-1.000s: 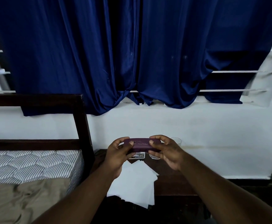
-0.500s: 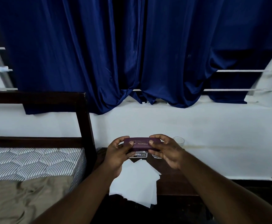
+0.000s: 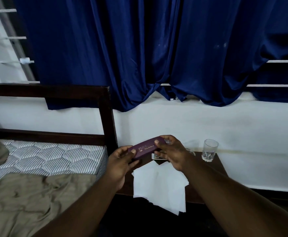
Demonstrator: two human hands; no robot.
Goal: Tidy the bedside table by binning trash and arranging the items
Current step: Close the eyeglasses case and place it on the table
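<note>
Mid-arranging, gripping slim purple gold-lettered case [image 3: 145, 149], left hand [image 3: 121, 161] and right hand [image 3: 172, 153] curled round its ends; next, probably laying it flat on dark wooden bedside table [image 3: 215, 161].

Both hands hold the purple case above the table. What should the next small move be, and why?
Probably lower the case onto the bare patch of table beside the glass. The left hand and the right hand both grip it in the air, so neither is free for the loose papers, which spill over the front edge.
</note>
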